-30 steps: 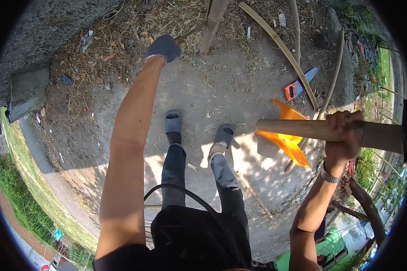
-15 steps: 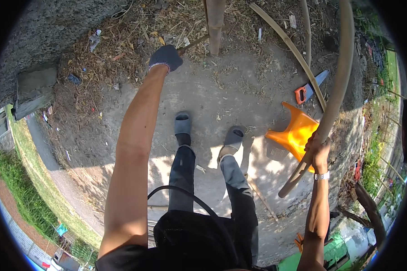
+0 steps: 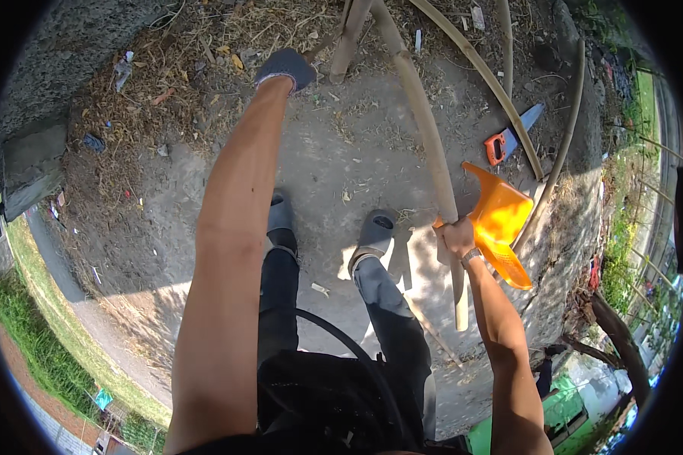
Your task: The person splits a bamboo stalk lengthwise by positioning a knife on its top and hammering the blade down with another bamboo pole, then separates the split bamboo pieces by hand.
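My left hand (image 3: 284, 70), in a dark knit glove, is closed around a narrow brown tool (image 3: 322, 47). Its kind is unclear; it reaches toward the end of a thick bamboo pole (image 3: 347, 53) at the top. My bare right hand (image 3: 457, 236), with a metal-banded watch at the wrist, is wrapped round a long bamboo pole (image 3: 425, 125). This pole slants from the top middle down past my hand, its lower end standing out toward me. Just right of that hand is an orange plastic chair or stool (image 3: 505, 212), tipped on the ground.
A handsaw (image 3: 512, 136) with an orange handle lies beside a split bamboo strip (image 3: 493, 80). More bamboo poles (image 3: 565, 144) lie on the right. A concrete block (image 3: 34, 163) adjoins the rough wall at left. Dry straw covers the far ground; my slippered feet (image 3: 376, 231) stand on bare dirt.
My right hand has swung its pole leftward, from the far side of the orange seat to its near left side. My left hand has reached slightly farther out, still closed on the brown tool.
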Demonstrator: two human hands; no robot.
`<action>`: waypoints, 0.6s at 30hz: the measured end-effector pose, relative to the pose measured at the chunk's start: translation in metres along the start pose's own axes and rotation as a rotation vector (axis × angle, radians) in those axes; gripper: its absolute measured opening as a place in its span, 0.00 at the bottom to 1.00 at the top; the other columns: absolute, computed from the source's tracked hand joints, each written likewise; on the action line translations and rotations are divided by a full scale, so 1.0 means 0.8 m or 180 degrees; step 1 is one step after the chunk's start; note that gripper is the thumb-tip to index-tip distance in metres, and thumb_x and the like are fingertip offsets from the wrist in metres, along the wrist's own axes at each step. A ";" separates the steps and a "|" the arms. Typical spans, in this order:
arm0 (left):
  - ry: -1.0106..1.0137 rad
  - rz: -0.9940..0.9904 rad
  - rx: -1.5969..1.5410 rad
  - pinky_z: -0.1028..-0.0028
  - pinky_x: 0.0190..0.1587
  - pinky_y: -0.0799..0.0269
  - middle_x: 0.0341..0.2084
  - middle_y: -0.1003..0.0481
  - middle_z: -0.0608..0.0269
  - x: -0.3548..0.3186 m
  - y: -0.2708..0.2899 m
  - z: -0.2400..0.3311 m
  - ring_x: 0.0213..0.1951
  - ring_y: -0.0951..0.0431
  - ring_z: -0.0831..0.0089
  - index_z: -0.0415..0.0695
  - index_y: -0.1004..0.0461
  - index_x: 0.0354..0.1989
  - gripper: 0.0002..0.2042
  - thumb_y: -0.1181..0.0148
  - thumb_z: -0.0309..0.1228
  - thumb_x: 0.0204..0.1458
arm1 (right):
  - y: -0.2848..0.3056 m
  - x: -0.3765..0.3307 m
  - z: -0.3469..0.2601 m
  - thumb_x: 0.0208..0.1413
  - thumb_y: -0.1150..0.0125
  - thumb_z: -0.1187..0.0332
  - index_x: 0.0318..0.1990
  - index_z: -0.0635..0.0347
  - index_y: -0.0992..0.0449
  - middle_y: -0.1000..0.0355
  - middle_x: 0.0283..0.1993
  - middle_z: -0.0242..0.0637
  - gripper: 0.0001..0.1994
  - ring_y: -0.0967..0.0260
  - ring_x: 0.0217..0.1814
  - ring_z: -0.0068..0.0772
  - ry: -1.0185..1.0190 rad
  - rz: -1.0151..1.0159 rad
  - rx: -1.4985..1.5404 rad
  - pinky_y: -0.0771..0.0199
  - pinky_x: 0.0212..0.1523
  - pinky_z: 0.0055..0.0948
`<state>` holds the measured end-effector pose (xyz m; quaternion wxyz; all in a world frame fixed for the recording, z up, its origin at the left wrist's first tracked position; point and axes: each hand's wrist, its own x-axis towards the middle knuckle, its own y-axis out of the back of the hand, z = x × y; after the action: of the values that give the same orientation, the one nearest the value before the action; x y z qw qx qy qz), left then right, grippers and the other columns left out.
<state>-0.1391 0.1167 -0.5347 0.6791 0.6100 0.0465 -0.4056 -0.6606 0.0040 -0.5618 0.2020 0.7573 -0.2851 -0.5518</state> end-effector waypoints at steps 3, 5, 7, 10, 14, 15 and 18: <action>0.0002 -0.0001 0.0246 0.54 0.49 0.22 0.44 0.18 0.41 0.000 -0.002 -0.011 0.46 0.16 0.46 0.40 0.16 0.46 0.21 0.45 0.46 0.60 | 0.045 -0.006 0.059 0.42 0.38 0.75 0.17 0.64 0.27 0.32 0.13 0.37 0.06 0.35 0.12 0.31 -0.0162 -0.0273 0.0930 0.37 0.15 0.34; -0.0003 -0.0038 0.0048 0.53 0.49 0.23 0.41 0.18 0.41 -0.010 -0.015 -0.023 0.45 0.17 0.45 0.40 0.16 0.44 0.22 0.45 0.49 0.61 | 0.077 -0.022 0.086 0.40 0.41 0.77 0.17 0.63 0.29 0.30 0.15 0.38 0.05 0.33 0.13 0.31 0.0375 -0.0147 0.0764 0.34 0.17 0.32; 0.0144 -0.0106 0.0305 0.55 0.53 0.23 0.45 0.18 0.43 -0.029 -0.032 -0.027 0.49 0.17 0.50 0.43 0.17 0.50 0.22 0.43 0.48 0.60 | 0.127 -0.050 0.066 0.40 0.44 0.78 0.24 0.65 0.28 0.30 0.18 0.37 0.02 0.32 0.16 0.31 0.0429 0.0049 0.1928 0.30 0.19 0.32; 0.0141 -0.0061 0.0325 0.54 0.53 0.23 0.45 0.18 0.42 -0.041 -0.026 -0.037 0.49 0.17 0.49 0.42 0.17 0.50 0.22 0.44 0.48 0.61 | 0.201 -0.066 -0.030 0.46 0.43 0.76 0.35 0.63 0.28 0.29 0.24 0.37 0.07 0.29 0.22 0.31 0.0965 0.0939 0.2037 0.25 0.24 0.32; -0.0212 -0.0060 0.0519 0.54 0.53 0.23 0.45 0.18 0.41 -0.041 -0.016 -0.035 0.49 0.18 0.47 0.41 0.17 0.48 0.22 0.45 0.48 0.62 | 0.223 -0.052 -0.145 0.47 0.46 0.76 0.36 0.63 0.31 0.31 0.26 0.41 0.08 0.33 0.24 0.34 0.2074 0.0480 0.3422 0.27 0.31 0.33; 0.0007 -0.0140 0.0419 0.54 0.53 0.23 0.46 0.19 0.41 -0.035 -0.015 -0.035 0.49 0.18 0.47 0.40 0.17 0.47 0.22 0.46 0.47 0.63 | 0.202 -0.049 -0.162 0.46 0.46 0.76 0.37 0.64 0.31 0.30 0.26 0.42 0.08 0.32 0.24 0.35 0.2183 0.0530 0.3478 0.27 0.31 0.34; 0.0145 -0.0128 0.0200 0.54 0.54 0.24 0.46 0.19 0.40 -0.026 -0.029 -0.018 0.50 0.18 0.46 0.39 0.17 0.46 0.22 0.46 0.47 0.63 | 0.059 -0.029 -0.091 0.40 0.38 0.75 0.27 0.62 0.29 0.28 0.21 0.39 0.06 0.29 0.21 0.34 0.1269 0.0354 0.2264 0.28 0.25 0.34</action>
<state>-0.1608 0.1411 -0.5448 0.6502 0.6391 0.0615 -0.4063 -0.6063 -0.0171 -0.4932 0.0084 0.8554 -0.4538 -0.2497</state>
